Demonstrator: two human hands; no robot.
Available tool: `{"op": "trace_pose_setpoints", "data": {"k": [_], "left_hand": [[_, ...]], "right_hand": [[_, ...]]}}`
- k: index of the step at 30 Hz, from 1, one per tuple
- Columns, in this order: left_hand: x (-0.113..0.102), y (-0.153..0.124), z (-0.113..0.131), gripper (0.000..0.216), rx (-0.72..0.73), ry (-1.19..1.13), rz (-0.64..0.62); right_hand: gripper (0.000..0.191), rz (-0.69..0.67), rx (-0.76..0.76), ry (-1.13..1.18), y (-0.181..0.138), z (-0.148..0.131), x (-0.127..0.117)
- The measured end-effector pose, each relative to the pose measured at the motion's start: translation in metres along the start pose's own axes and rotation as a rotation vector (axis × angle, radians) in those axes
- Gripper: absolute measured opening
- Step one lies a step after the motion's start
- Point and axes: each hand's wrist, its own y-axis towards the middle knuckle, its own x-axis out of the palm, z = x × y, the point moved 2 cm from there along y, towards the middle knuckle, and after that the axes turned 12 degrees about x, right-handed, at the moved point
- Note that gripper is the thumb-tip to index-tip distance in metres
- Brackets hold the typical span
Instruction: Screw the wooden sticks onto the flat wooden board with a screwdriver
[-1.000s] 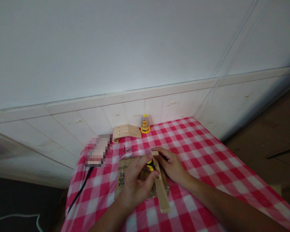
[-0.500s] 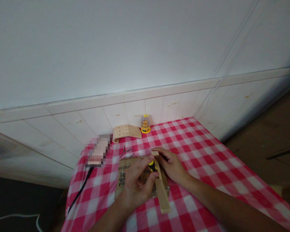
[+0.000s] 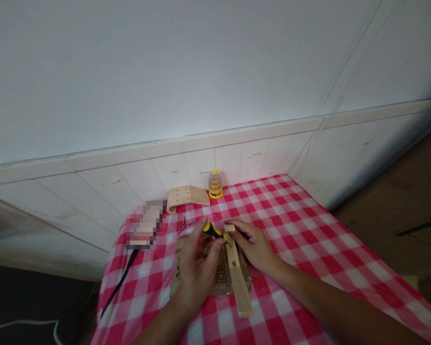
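While the left hand (image 3: 197, 268) keeps thumb and fingers about a stubby screwdriver (image 3: 212, 231), the right hand (image 3: 260, 249) is closed on a wooden bar (image 3: 240, 290) at the right side of a brown package (image 3: 220, 280).

Yellow and black, the screwdriver's handle tilts over the package's far part, its butt by the left index fingertip and its working end toward the bar. Pale and smooth, the bar shows two dark round fittings; its near end passes the package's near edge, and the right fingers wrap its far end.
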Motion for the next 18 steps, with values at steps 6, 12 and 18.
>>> {"op": "trace_pose_setpoints", "data": {"k": [6,12,18], "left_hand": [[0.0,0.005,0.004,0.037,0.091,0.149,-0.011],[-0.001,0.011,0.013,0.033,0.239,0.228,-0.027],[0.0,0.015,0.016,0.029,0.282,0.269,-0.099]], "right_hand": [[0.027,-0.019,-0.007,0.003,0.0,-0.001,0.0],[0.027,-0.022,0.003,0.017,0.0,-0.002,0.0],[0.026,-0.032,0.006,0.029,0.0,-0.003,0.0]]}}
